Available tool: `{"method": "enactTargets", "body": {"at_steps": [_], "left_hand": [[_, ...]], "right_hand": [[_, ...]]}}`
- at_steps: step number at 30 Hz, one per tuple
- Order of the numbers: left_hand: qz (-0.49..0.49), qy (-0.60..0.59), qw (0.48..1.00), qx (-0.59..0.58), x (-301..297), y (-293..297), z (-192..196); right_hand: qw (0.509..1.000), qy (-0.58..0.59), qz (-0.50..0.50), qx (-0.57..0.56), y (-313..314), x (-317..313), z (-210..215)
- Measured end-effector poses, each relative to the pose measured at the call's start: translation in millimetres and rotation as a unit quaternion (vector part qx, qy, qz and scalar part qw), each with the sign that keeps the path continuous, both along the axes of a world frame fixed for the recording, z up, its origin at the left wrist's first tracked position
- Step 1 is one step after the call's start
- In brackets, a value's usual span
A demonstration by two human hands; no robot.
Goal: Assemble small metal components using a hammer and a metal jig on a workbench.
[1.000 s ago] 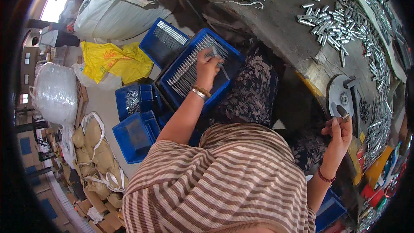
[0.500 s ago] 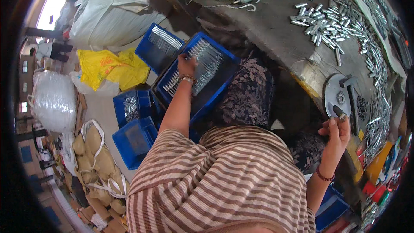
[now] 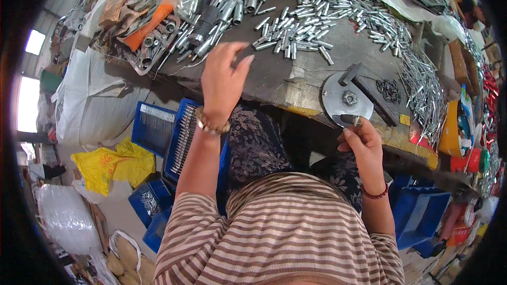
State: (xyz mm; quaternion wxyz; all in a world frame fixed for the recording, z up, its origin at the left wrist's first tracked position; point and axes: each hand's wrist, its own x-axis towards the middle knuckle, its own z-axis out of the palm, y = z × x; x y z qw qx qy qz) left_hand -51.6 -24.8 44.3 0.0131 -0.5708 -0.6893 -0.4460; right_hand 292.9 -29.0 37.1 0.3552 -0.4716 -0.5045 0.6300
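Observation:
My left hand [image 3: 224,82] is raised over the near edge of the workbench [image 3: 269,74], fingers apart and holding nothing. A pile of short shiny metal tubes [image 3: 296,34] lies just beyond it. My right hand [image 3: 364,142] is at the bench's front edge, thumb and fingers pinched together. A dark cap-like cover [image 3: 347,119] shows at a fingertip; what the pinch holds is too small to name. Beside it lies a round grey metal plate [image 3: 332,95] with a nut-like piece [image 3: 349,98] at its centre. A hammer [image 3: 372,95] rests across the plate's right side.
Thin metal rods [image 3: 422,89] and small dark pieces [image 3: 388,91] lie to the right. Below my left arm, a blue bin [image 3: 182,132] holds rows of metal parts, next to another blue bin [image 3: 153,121]. A yellow bag [image 3: 113,163] lies on the floor. Another blue bin [image 3: 422,211] stands at right.
My left hand has come out of the blue bin and up over the bench. The view has turned toward the bench. My right hand stays pinched near the round plate.

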Motion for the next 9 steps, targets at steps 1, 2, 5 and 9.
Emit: {"method": "enactTargets", "body": {"at_steps": [1, 2, 5, 9], "left_hand": [[-0.013, 0.083, 0.996, -0.006, -1, 16, 1], [-0.02, 0.085, 0.996, -0.003, -4, 31, -2], [-0.011, 0.131, 0.989, -0.071, -19, 64, -21], [-0.044, -0.022, 0.96, -0.274, -24, 85, -12]], "right_hand": [[1.0, -0.006, 0.027, -0.001, 1, 3, 1], [0.999, 0.006, 0.033, 0.003, 0, 7, 2], [1.0, -0.01, 0.025, -0.001, -1, 15, 11], [1.0, 0.0, 0.019, -0.022, -3, 35, 8]]}}
